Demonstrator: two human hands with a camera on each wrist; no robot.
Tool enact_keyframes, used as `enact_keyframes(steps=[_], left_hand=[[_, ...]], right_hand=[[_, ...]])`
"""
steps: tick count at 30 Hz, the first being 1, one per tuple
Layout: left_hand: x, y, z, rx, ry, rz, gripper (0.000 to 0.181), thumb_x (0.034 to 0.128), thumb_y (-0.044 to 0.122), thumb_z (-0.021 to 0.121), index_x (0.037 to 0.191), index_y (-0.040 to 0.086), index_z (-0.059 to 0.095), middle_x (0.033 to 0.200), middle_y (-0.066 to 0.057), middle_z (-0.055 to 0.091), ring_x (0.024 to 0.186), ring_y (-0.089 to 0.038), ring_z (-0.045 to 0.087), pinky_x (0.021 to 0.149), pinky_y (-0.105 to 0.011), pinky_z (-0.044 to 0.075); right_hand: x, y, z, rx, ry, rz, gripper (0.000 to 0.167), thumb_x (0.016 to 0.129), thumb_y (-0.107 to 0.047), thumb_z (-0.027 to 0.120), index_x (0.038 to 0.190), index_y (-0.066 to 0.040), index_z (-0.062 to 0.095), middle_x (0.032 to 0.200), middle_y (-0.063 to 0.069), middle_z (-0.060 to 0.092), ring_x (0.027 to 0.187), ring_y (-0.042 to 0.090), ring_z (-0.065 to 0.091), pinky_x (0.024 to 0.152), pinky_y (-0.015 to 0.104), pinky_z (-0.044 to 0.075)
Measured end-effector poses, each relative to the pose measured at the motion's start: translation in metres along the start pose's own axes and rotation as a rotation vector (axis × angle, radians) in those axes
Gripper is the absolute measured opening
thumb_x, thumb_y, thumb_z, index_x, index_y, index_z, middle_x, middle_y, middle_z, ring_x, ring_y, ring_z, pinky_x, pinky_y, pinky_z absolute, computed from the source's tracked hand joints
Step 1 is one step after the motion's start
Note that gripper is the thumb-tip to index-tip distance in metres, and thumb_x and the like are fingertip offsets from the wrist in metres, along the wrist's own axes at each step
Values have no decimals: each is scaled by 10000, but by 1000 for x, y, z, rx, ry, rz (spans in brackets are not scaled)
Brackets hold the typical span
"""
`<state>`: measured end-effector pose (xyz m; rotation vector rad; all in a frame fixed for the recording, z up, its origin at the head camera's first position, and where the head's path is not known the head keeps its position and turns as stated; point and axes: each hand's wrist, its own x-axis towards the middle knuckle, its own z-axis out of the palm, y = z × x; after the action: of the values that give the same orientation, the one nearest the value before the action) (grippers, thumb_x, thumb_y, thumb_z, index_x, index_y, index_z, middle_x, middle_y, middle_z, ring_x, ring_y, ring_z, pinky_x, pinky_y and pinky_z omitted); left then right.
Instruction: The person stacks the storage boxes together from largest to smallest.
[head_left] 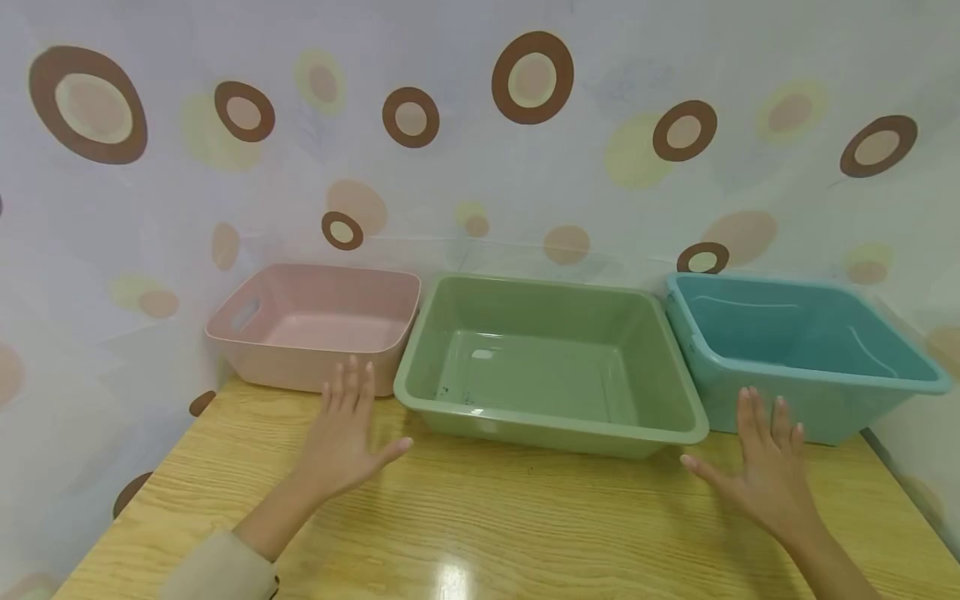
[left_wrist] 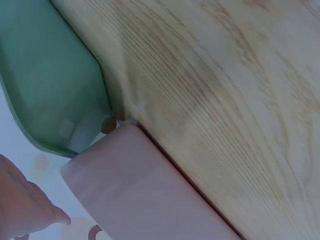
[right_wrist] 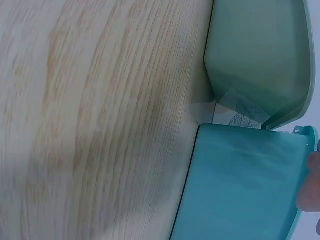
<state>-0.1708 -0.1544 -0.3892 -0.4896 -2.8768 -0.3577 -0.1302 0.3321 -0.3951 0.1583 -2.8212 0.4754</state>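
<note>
In the head view three basins stand in a row: a pink one (head_left: 300, 362) on the left, a green one (head_left: 525, 429) in the middle and a blue one (head_left: 795, 400) on the right. My left hand (head_left: 341, 446) is spread palm down in front of the pink basin, holding nothing. Spread in the same way, my right hand (head_left: 765, 475) is in front of the blue basin, also holding nothing. Whether the fingertips touch the basins I cannot tell. The left wrist view shows part of the left hand (left_wrist: 25, 202) beside the pink basin (left_wrist: 145, 190).
The basins stand on a wooden table (head_left: 525, 525), near its back edge. Behind them hangs a pale sheet (head_left: 465, 175) with brown, pink and yellow circles, which also runs down along the left side of the table.
</note>
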Motion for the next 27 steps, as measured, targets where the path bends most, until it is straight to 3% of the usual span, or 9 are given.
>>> enact_keyframes(steps=[4, 10, 14, 20, 23, 27], left_hand=[[3, 5, 1, -110, -9, -38, 1044, 831, 635, 462, 1460, -56, -4, 1535, -230, -87, 1416, -419, -15, 1143, -540, 104], [8, 9, 3, -309, -67, -128, 974, 879, 582, 438, 1463, -36, -38, 1547, -202, -69, 1417, -406, 28, 1129, -545, 141], [14, 8, 5, -466, -122, -184, 912, 917, 553, 384, 1465, -16, -72, 1548, -188, -75, 1418, -387, 31, 1140, -529, 114], [25, 5, 10, -677, -167, -225, 818, 958, 493, 322, 1463, -33, -49, 1543, -217, -21, 1418, -377, 28, 1155, -490, 63], [32, 6, 14, -753, -171, -268, 832, 945, 526, 323, 1472, -10, -35, 1549, -193, -3, 1420, -370, 43, 1149, -507, 71], [40, 12, 24, -824, -129, -328, 868, 920, 546, 379, 1477, -6, 7, 1550, -191, 49, 1412, -380, 101, 1137, -525, 130]], right_hand=[[6, -2, 4, 108, -25, 22, 1058, 845, -466, 586, 1443, 2, -151, 1508, 208, -176, 1365, 416, -217, 1073, 592, -175], [13, -10, 6, 251, -84, 62, 997, 889, -413, 544, 1425, 23, -176, 1489, 194, -239, 1345, 432, -244, 1081, 586, -151], [18, -14, 5, 333, -138, 121, 932, 926, -422, 467, 1420, 18, -190, 1482, 207, -238, 1327, 511, -183, 1061, 658, -62], [24, -15, 8, 445, -206, 232, 840, 953, -456, 356, 1428, -28, -188, 1491, 225, -175, 1338, 540, -25, 1062, 666, 78], [28, -14, 11, 493, -211, 272, 792, 961, -462, 327, 1439, -67, -164, 1506, 206, -135, 1341, 535, 33, 1047, 665, 142], [32, -12, 15, 516, -196, 315, 758, 960, -464, 314, 1453, -89, -123, 1509, 263, -41, 1346, 515, 135, 1029, 640, 232]])
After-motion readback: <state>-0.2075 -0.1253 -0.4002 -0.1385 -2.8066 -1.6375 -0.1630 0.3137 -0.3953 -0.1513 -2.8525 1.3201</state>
